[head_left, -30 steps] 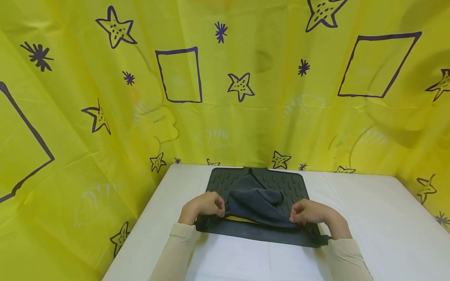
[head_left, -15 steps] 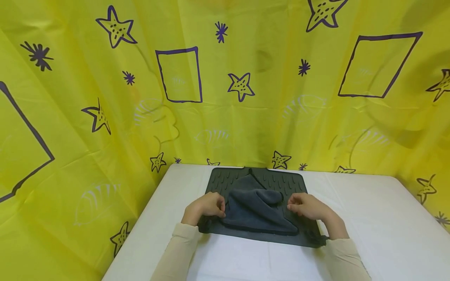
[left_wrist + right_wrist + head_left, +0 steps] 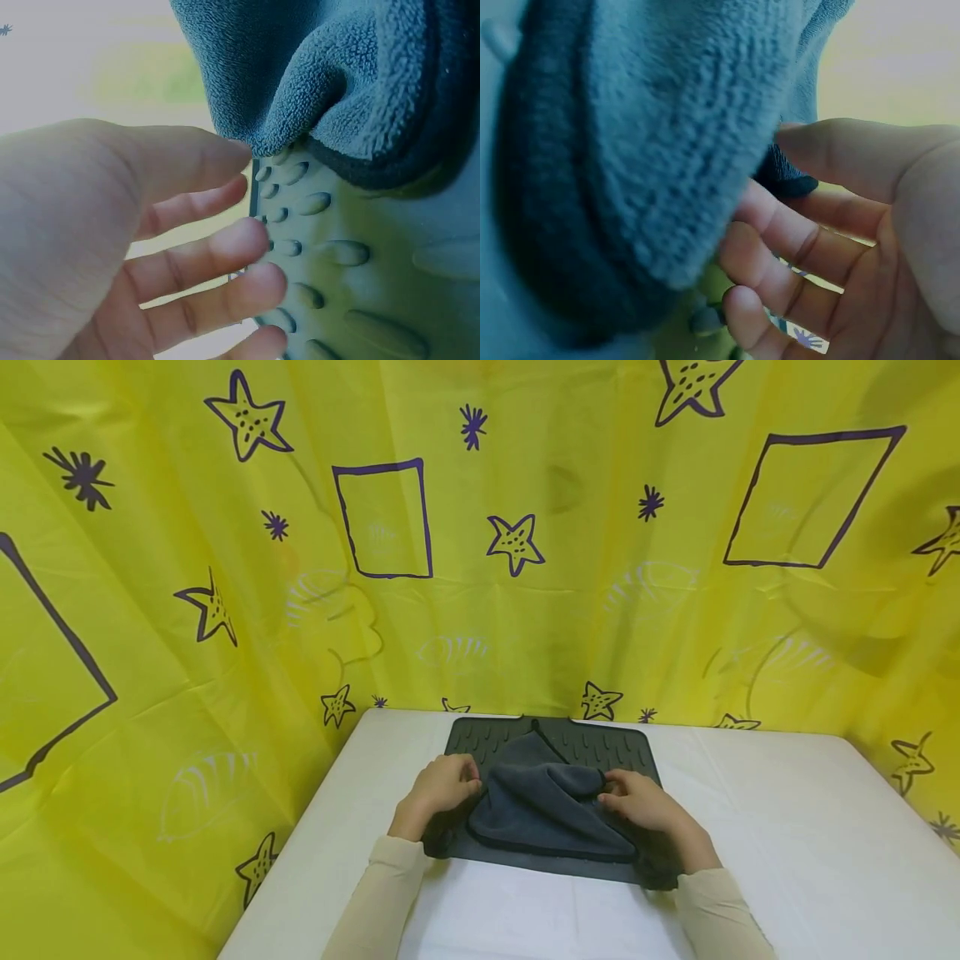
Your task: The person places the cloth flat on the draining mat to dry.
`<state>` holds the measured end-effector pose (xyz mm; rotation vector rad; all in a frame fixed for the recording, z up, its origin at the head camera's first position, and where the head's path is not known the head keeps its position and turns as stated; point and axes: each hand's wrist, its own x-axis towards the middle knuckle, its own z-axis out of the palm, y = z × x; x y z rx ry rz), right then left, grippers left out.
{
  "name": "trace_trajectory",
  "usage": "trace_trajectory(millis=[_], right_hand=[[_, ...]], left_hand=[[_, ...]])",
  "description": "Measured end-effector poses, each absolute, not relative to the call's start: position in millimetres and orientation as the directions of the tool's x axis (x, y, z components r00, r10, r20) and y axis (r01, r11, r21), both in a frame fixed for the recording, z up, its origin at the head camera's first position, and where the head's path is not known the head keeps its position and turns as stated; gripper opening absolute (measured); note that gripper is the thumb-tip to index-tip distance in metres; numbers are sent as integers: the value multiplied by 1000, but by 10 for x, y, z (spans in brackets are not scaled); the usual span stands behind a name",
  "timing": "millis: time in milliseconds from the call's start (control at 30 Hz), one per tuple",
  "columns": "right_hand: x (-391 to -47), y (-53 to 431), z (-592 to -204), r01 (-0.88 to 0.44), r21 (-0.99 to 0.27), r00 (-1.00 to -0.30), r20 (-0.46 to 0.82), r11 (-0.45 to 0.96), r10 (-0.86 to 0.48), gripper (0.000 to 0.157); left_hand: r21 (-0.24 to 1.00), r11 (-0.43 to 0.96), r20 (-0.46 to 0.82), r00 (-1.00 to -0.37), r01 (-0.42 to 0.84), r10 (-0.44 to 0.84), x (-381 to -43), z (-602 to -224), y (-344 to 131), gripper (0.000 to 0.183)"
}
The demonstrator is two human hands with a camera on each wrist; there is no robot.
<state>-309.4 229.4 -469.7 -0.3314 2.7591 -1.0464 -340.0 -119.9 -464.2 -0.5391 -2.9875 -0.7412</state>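
A dark blue-grey cloth with a black border (image 3: 543, 814) lies bunched on a dark raised-pattern mat (image 3: 480, 739). My left hand (image 3: 446, 783) is at the cloth's left edge. In the left wrist view its thumb tip meets the fuzzy cloth (image 3: 300, 90), and the other fingers (image 3: 240, 247) are spread loosely beside the mat's bumps. My right hand (image 3: 641, 797) reaches the folded upper right corner of the cloth. In the right wrist view, thumb and index finger stand apart around a small black-edged corner (image 3: 787, 176); the other fingertips lie beside or behind the cloth (image 3: 675, 150).
The mat lies on a white-covered table (image 3: 765, 810). A yellow curtain (image 3: 570, 635) with purple stars and frames closes off the back and both sides.
Both hands have let go of the cloth's near edge, which now lies flat with its yellow underside hidden. The left hand has moved up slightly; the right has moved up and inward to the upper corner.
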Motion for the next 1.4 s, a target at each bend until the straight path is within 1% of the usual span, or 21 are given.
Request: trace_trajectory(millis=[100,300,467,533,633,867,1000,1167,1267,1400], right_hand=[[-3106,2281,-4719,-162,-676,-961,-58,719,-271,44],[-3139,2244,-4730,-231,-677,-956,25,699,-292,27],[-3157,2203,-4733,-288,-656,-951,108,697,-291,12],[-3156,2193,-4732,-304,-648,-948,136,698,-287,9],[-3139,2187,-4723,-322,-640,-945,169,697,-281,7],[-3119,2204,-4695,-361,-649,-932,230,670,-280,12],[-3129,2215,-4664,-335,-658,-941,202,675,-270,15],[-3126,2194,-4629,-333,-675,-942,201,658,-269,14],[-3126,2160,-4626,-355,-683,-933,221,639,-283,13],[-3128,2107,-4626,-375,-690,-926,242,619,-290,12]], left_hand=[[468,814,135,-938,344,318,-3416,-4648,-1180,7],[502,774,202,-923,386,328,-3398,-4635,-1110,8],[506,753,237,-907,422,349,-3373,-4618,-1026,9],[499,752,248,-902,432,353,-3365,-4611,-989,10],[481,755,273,-894,446,355,-3360,-4610,-939,10],[444,767,320,-882,463,347,-3411,-4583,-897,8],[433,774,291,-885,461,364,-3495,-4491,-850,9],[351,802,209,-875,484,437,-3646,-4332,-696,12],[296,791,148,-844,535,515,-3709,-4253,-545,17],[215,746,98,-774,630,626,-3779,-4207,-312,32]])
